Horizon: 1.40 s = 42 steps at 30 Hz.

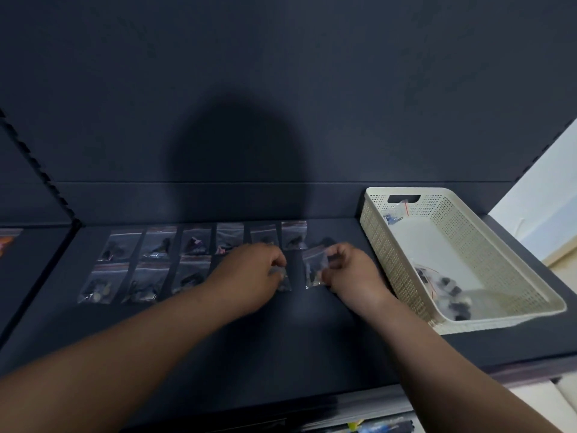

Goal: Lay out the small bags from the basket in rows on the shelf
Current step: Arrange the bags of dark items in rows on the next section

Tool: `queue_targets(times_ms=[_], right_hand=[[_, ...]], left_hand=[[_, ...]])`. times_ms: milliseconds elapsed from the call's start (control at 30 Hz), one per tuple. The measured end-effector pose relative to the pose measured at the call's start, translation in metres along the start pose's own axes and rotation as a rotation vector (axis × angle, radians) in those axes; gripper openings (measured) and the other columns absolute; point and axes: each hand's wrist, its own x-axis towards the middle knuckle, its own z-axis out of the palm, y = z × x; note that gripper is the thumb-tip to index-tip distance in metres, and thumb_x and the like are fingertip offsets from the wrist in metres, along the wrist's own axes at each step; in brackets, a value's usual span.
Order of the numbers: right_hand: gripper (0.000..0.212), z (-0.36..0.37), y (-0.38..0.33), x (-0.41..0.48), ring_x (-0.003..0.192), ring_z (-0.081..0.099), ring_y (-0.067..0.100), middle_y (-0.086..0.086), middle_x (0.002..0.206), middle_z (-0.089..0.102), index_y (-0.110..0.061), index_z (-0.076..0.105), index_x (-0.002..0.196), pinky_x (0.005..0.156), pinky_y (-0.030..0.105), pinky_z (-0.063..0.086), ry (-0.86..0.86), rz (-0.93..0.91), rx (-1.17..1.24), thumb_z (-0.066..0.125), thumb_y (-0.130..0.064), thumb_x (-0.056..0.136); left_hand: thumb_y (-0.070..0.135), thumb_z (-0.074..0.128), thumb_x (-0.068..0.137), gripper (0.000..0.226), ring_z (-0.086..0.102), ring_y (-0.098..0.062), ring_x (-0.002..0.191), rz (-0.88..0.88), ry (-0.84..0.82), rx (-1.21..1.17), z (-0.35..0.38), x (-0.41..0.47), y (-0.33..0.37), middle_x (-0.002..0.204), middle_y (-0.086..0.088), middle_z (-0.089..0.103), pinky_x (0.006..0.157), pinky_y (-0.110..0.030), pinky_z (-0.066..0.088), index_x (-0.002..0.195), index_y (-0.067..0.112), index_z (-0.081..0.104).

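Bags (157,243), light, floppy and slick with loose bits inside, should handle best pinched by an edge: left hand (249,270) pinches one bag (283,281), right hand (352,270) pinches the next bag (313,267) at its 3 o'clock on the shelf (281,339), basket (406,192) further toward 3 o'clock.
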Motion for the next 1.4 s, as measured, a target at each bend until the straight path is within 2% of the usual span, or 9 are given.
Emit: queue_targets(times_ms=[67, 133, 233, 467, 833, 1067, 1133, 1233, 1400], right_hand=[[0.037, -0.002, 0.004, -0.001, 0.096, 0.06, 0.023, 0.003, 0.102, 0.063, -0.019, 0.058, 0.113, 0.082, 0.029, 0.046, 0.082, -0.123, -0.393, 0.069, -0.015, 0.078], [0.045, -0.002, 0.004, -0.004, 0.108, 0.052, 0.024, 0.004, 0.115, 0.057, -0.019, 0.058, 0.122, 0.089, 0.026, 0.04, 0.119, -0.287, -0.525, 0.069, -0.015, 0.078], [0.029, 0.002, 0.009, -0.005, 0.102, 0.049, 0.022, -0.002, 0.109, 0.063, -0.022, 0.068, 0.104, 0.086, 0.022, 0.038, 0.027, -0.464, -0.56, 0.064, -0.008, 0.079], [0.017, 0.014, 0.015, 0.002, 0.089, 0.059, 0.016, -0.003, 0.09, 0.07, -0.015, 0.07, 0.081, 0.082, 0.019, 0.035, -0.088, -0.577, -0.528, 0.057, -0.008, 0.073], [0.021, 0.02, 0.013, 0.007, 0.104, 0.058, 0.01, -0.008, 0.109, 0.068, -0.018, 0.07, 0.095, 0.089, 0.003, 0.024, -0.159, -0.621, -0.531, 0.059, -0.007, 0.08], [0.026, 0.019, 0.007, 0.008, 0.1, 0.058, 0.021, -0.003, 0.108, 0.068, -0.018, 0.069, 0.101, 0.088, 0.01, 0.03, -0.071, -0.627, -0.511, 0.049, -0.02, 0.086], [0.036, 0.018, 0.0, 0.012, 0.118, 0.052, 0.024, 0.003, 0.128, 0.06, -0.015, 0.063, 0.119, 0.1, 0.016, 0.028, -0.017, -0.617, -0.561, 0.044, -0.027, 0.091], [0.05, 0.019, -0.011, 0.019, 0.142, 0.023, 0.019, 0.006, 0.154, 0.027, -0.012, 0.035, 0.144, 0.115, 0.025, 0.013, -0.159, -0.575, -0.698, 0.037, -0.035, 0.099], [0.06, 0.021, -0.004, 0.026, 0.146, 0.004, 0.013, 0.003, 0.159, 0.005, -0.013, 0.015, 0.15, 0.117, 0.026, -0.001, -0.332, -0.493, -0.881, 0.026, -0.044, 0.099]], left_hand=[[0.022, 0.054, 0.09, 0.023, 0.052, -0.017, 0.112, 0.071, -0.007, 0.101, 0.002, -0.001, -0.004, 0.117, 0.005, 0.061, 0.086, -0.022, 0.036, 0.11, 0.024, 0.063], [0.02, 0.052, 0.088, 0.022, 0.051, -0.018, 0.111, 0.137, -0.031, 0.164, 0.005, -0.001, -0.008, 0.114, 0.004, 0.061, 0.087, -0.023, 0.038, 0.106, 0.025, 0.064], [0.021, 0.051, 0.088, 0.021, 0.05, -0.016, 0.11, 0.197, -0.085, 0.189, 0.009, -0.002, -0.013, 0.113, 0.006, 0.06, 0.093, -0.027, 0.042, 0.105, 0.026, 0.063], [0.022, 0.052, 0.087, 0.023, 0.051, -0.017, 0.113, 0.263, -0.179, 0.291, 0.012, -0.003, -0.022, 0.118, 0.006, 0.057, 0.094, -0.032, 0.042, 0.108, 0.021, 0.059], [0.023, 0.053, 0.082, 0.025, 0.054, -0.016, 0.109, 0.26, -0.209, 0.291, 0.005, 0.001, -0.031, 0.113, 0.01, 0.058, 0.09, -0.036, 0.046, 0.107, 0.027, 0.056], [0.024, 0.055, 0.085, 0.028, 0.051, -0.015, 0.116, 0.286, -0.163, 0.262, 0.002, 0.003, -0.03, 0.122, 0.007, 0.057, 0.098, -0.033, 0.041, 0.112, 0.024, 0.056], [0.027, 0.055, 0.087, 0.035, 0.047, -0.015, 0.123, 0.291, -0.139, 0.273, 0.0, 0.005, -0.028, 0.13, 0.004, 0.053, 0.103, -0.032, 0.036, 0.121, 0.022, 0.054], [0.03, 0.053, 0.089, 0.039, 0.043, -0.016, 0.127, 0.279, -0.121, 0.296, -0.001, 0.009, -0.026, 0.132, 0.002, 0.05, 0.107, -0.031, 0.032, 0.126, 0.019, 0.051], [0.032, 0.047, 0.094, 0.047, 0.029, -0.015, 0.137, 0.216, -0.154, 0.318, -0.005, 0.011, -0.023, 0.147, 0.001, 0.038, 0.111, -0.026, 0.019, 0.138, 0.016, 0.04]])
